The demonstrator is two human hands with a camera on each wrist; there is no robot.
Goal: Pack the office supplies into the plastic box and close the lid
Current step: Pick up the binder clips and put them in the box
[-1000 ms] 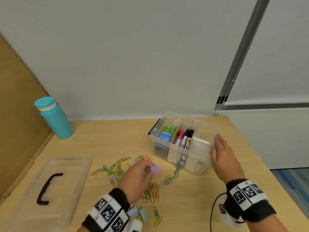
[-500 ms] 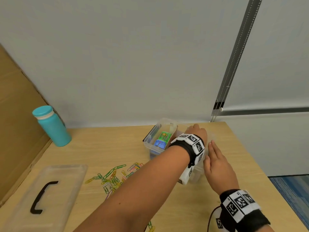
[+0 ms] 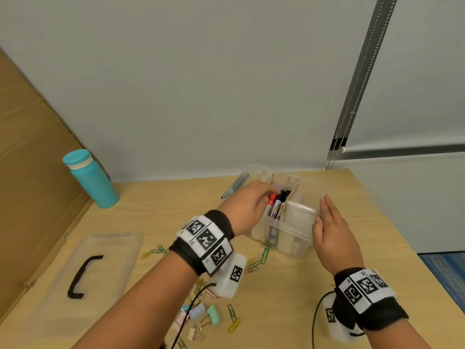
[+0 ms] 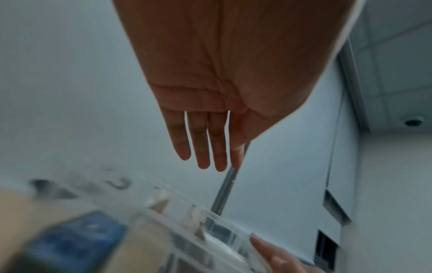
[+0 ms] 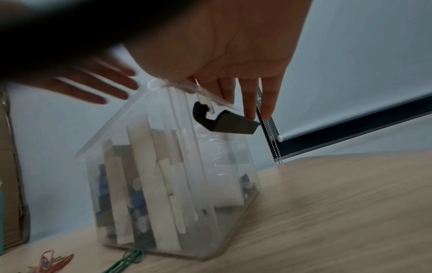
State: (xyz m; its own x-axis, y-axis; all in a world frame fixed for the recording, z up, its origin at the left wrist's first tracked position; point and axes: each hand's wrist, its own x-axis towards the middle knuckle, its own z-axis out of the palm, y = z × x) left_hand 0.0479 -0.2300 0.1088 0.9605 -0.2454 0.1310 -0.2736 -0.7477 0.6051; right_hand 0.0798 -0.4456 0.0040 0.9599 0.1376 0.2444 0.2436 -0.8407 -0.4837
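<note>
Fingers (image 4: 205, 147) of left hand (image 3: 247, 210): straight, close together, empty, above the plastic box (image 3: 284, 238) at table centre. Right hand (image 3: 334, 233): fingers flat against the box's right wall, likely steadying it. Paper clips (image 3: 261, 258) and binder clips (image 3: 201, 316) remain loose near the front edge; lid (image 3: 83, 270) lies well left, path unobstructed.

Lid (image 3: 83, 270) left of plastic box (image 3: 284, 238)

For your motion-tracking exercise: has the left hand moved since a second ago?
Yes. The left hand went from the paper clips up over the plastic box.
</note>
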